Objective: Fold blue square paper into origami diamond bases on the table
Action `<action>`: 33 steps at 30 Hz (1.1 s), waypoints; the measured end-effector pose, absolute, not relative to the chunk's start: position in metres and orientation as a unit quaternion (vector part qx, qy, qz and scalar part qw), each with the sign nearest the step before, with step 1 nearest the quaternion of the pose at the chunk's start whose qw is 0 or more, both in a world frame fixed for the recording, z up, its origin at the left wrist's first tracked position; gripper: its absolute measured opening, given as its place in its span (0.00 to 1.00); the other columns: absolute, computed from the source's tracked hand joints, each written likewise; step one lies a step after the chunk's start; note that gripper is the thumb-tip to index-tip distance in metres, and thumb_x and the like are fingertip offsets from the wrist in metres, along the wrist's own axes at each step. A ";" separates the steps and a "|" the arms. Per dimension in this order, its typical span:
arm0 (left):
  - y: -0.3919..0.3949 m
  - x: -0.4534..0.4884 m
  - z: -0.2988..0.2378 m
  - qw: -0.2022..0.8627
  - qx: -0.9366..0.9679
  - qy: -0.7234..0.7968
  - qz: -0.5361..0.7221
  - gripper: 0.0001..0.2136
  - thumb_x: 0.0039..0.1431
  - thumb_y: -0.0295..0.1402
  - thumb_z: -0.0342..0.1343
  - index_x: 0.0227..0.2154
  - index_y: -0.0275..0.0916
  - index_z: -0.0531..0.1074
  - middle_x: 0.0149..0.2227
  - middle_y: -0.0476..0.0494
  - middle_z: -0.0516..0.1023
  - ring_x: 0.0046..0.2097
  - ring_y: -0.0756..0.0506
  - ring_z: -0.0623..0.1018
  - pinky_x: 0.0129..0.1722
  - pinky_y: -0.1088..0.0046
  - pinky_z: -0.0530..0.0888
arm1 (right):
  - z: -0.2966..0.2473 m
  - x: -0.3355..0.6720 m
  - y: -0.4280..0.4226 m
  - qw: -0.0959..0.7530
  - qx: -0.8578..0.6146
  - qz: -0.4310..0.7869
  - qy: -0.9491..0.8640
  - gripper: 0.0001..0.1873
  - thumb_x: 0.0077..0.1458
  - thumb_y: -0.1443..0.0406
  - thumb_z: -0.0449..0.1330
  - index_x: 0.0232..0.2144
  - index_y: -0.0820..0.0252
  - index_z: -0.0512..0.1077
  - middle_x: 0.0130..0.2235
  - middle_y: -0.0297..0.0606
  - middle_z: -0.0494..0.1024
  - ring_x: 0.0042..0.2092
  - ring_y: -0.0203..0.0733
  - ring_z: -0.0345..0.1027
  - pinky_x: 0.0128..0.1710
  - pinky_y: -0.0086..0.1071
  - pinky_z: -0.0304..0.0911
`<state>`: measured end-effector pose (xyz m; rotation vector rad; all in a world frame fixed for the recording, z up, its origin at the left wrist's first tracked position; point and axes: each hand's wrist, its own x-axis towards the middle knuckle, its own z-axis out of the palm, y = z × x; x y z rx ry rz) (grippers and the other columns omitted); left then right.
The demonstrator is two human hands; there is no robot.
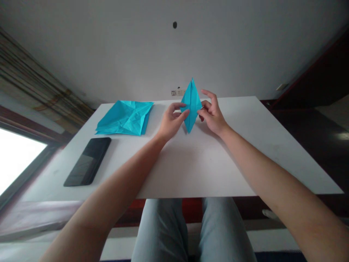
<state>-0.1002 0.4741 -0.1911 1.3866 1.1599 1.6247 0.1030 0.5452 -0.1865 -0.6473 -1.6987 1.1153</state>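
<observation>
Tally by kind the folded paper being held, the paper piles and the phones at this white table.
Folded blue paper, held: 1
Blue paper pile (sheets overlap, not countable): 1
Black phone: 1
Total: 3

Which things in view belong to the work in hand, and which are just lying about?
Part of the work:
Folded blue paper, between the left hand and right hand
Creased blue sheets, probably, given the matching colour
White table, as work surface

Just lying about:
Black phone, nearer the person than the sheets
</observation>
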 end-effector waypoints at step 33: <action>0.494 -0.111 -0.212 0.216 0.510 0.520 0.651 0.08 0.75 0.31 0.68 0.44 0.44 0.72 0.47 0.46 0.85 0.45 0.47 0.86 0.45 0.72 0.82 | -0.171 0.100 0.528 0.524 -0.159 0.236 -0.803 0.23 0.70 0.40 0.74 0.38 0.50 0.81 0.37 0.34 0.81 0.36 0.42 0.71 0.37 0.38 0.69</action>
